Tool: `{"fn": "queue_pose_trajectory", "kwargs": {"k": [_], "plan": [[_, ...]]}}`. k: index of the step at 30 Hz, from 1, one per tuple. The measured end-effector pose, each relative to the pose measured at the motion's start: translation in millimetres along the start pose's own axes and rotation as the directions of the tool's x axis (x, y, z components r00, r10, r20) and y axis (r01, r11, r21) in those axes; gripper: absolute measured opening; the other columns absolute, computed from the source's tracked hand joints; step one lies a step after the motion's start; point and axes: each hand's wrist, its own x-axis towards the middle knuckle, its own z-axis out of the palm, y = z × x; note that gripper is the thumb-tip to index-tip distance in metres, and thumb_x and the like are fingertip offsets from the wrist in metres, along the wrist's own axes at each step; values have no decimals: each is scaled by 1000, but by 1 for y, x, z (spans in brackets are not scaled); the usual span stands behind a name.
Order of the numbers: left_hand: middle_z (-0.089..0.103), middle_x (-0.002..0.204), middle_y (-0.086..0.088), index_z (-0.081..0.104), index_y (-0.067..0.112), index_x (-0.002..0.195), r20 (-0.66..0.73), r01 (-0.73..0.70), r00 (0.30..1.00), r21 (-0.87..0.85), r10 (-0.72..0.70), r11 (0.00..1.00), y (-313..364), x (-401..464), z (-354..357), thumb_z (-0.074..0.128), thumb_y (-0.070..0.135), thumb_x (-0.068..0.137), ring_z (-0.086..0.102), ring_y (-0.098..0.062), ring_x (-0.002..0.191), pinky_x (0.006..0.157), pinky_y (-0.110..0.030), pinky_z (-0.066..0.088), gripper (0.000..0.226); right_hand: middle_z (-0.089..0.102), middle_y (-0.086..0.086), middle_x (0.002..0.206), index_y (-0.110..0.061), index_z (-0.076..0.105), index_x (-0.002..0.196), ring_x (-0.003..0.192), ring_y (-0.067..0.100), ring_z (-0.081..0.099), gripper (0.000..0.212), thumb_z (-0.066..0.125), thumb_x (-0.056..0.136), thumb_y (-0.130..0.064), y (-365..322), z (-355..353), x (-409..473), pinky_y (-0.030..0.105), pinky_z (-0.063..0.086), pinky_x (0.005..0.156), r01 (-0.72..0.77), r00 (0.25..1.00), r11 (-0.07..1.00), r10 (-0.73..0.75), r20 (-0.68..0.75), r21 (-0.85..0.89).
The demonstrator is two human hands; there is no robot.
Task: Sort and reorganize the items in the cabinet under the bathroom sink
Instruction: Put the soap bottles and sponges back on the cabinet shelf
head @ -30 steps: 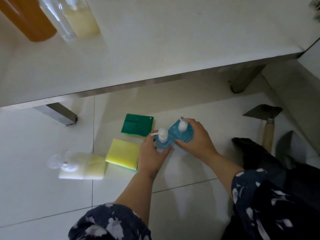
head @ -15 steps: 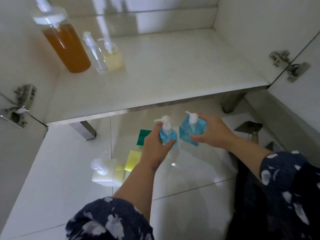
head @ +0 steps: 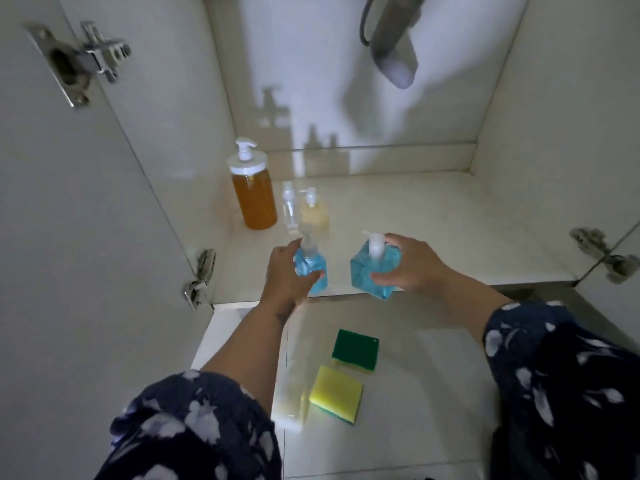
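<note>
My left hand point(head: 282, 277) grips a small blue pump bottle point(head: 313, 266) over the front edge of the cabinet floor point(head: 433, 237). My right hand point(head: 412, 268) holds a larger square blue pump bottle point(head: 367, 275) beside it, just above the same edge. At the back left of the cabinet stand a tall amber pump bottle point(head: 254, 197), a small clear bottle point(head: 289, 207) and a small pale yellow pump bottle point(head: 314, 213). On the tiled floor below lie a green sponge point(head: 355, 348), a yellow sponge point(head: 336, 393) and a white bottle point(head: 291, 407) on its side.
A grey drain pipe point(head: 394, 46) hangs from the top of the cabinet. Both doors stand open, with metal hinges on the left point(head: 201, 277) and on the right point(head: 606, 258). The right half of the cabinet floor holds nothing.
Both hands have lifted the two blue bottles from the tiled floor up to the cabinet's front edge. The view has tilted up into the cabinet.
</note>
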Motion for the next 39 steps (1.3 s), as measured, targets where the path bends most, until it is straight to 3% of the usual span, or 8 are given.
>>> {"fn": "queue_pose_trajectory", "kwargs": {"k": [4,9,15,17,21,27,33,39], "plan": [[44,141,-5,44,18,139,-40,42,998,-36,-44,998,-13,38,7,73,9,81,48,-26,126,103,-37,42,65,54,5,112,-27,53,129,107,19,54,67,80,68,-30,2,20,52,24,37,78,3,999,1000,-3,41,-3],[46,144,-1,48,22,135,-61,93,993,-133,-102,987,-41,89,21,71,0,81,48,-26,130,96,-32,44,63,56,3,123,-23,51,133,112,20,54,71,83,69,-27,18,42,112,27,43,91,30,991,1000,-30,131,3],[46,145,-2,48,20,138,-29,99,993,-286,-112,953,-61,140,13,64,-2,86,49,-28,130,101,-46,47,59,51,-1,133,-26,48,137,117,20,55,70,76,75,-9,12,66,175,33,48,98,111,963,985,-140,231,135],[44,146,0,47,20,140,-28,85,995,-286,-96,955,-65,153,11,62,1,89,50,-27,129,101,-44,47,57,38,6,142,-33,41,141,116,25,55,73,69,79,-7,13,74,190,29,49,93,101,967,988,-125,221,118],[44,145,2,44,24,142,-83,65,992,-269,-91,961,-76,171,11,59,6,92,53,-25,126,98,-39,49,55,-2,10,160,-41,19,149,139,31,36,82,67,87,-17,19,91,203,30,33,108,54,970,996,-69,233,70],[44,145,0,40,25,143,-83,52,994,-172,-67,984,-78,194,8,50,6,97,46,-23,130,101,-37,43,51,35,6,149,-35,24,149,130,26,45,77,68,86,-26,11,107,222,34,41,104,91,979,988,-111,171,125],[44,145,-3,35,29,146,-91,36,995,-103,-46,994,-83,217,9,50,6,97,43,-27,133,108,-51,39,56,47,7,136,-27,33,146,124,28,49,71,69,86,-19,1,107,236,38,44,103,85,984,983,-108,143,160],[48,141,-2,36,26,145,-61,11,998,-115,-18,993,-86,220,2,47,3,97,47,-20,129,96,-30,44,54,55,4,130,-23,44,140,110,21,56,60,68,86,-12,-2,109,241,28,47,87,62,991,975,-85,102,212]]}}
